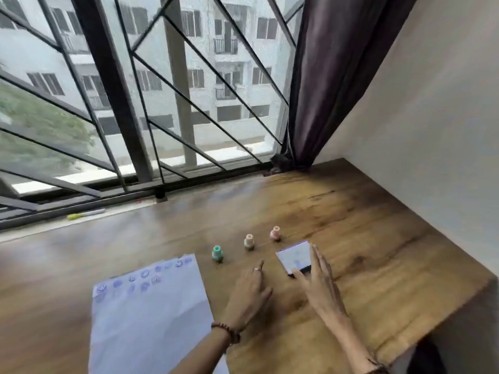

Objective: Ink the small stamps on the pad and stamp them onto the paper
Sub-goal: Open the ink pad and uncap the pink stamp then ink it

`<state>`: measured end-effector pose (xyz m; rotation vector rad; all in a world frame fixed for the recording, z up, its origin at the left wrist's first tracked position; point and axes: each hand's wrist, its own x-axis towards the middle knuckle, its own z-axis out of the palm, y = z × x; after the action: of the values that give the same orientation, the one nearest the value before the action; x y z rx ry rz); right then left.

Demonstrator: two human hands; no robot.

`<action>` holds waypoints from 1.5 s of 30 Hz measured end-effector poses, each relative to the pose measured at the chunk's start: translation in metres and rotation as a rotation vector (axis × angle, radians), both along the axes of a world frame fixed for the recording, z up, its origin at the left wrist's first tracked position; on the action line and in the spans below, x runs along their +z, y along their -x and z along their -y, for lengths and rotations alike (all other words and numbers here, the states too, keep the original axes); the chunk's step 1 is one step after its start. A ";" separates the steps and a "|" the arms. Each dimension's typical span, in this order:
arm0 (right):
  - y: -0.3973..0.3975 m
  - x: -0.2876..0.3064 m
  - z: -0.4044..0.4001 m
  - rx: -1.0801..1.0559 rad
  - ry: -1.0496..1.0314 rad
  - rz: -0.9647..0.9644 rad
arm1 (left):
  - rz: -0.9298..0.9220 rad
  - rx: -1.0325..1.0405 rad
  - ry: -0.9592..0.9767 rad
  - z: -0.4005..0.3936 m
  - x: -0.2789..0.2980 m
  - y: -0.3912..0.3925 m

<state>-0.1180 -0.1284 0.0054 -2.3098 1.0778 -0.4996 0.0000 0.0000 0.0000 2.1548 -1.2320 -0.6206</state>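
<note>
While our right hand (320, 282) lies flat and open with its fingers along the right edge of the ink pad (294, 257), thumb touching the pad's near edge, it grasps nothing. Our left hand (249, 292) hovers loosely curled between pad and paper (151, 317), forefinger stretched forward, its grip empty. Three small stamps stand upright in a slanting row on the worktop (364, 238) behind our hands: a green stamp (217, 253), a middle stamp (249, 241) and a pink stamp (275, 233). Blue prints dot the paper's far edge.
</note>
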 end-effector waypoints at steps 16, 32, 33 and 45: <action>0.003 -0.035 -0.023 -0.024 -0.091 0.183 | -0.018 0.155 0.022 0.011 -0.006 -0.014; 0.007 -0.002 -0.080 0.057 -0.337 0.147 | -0.121 0.293 0.142 -0.065 -0.013 -0.007; 0.011 0.005 -0.075 0.084 -0.363 0.172 | -0.126 0.296 0.154 -0.064 -0.013 -0.007; 0.014 -0.010 0.003 -0.328 -0.449 0.383 | -0.171 0.328 0.222 -0.067 -0.017 -0.003</action>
<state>-0.1316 -0.1317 -0.0041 -1.5801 1.2289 -0.7078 0.0032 0.0671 -0.0172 2.0096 -0.7933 -0.4900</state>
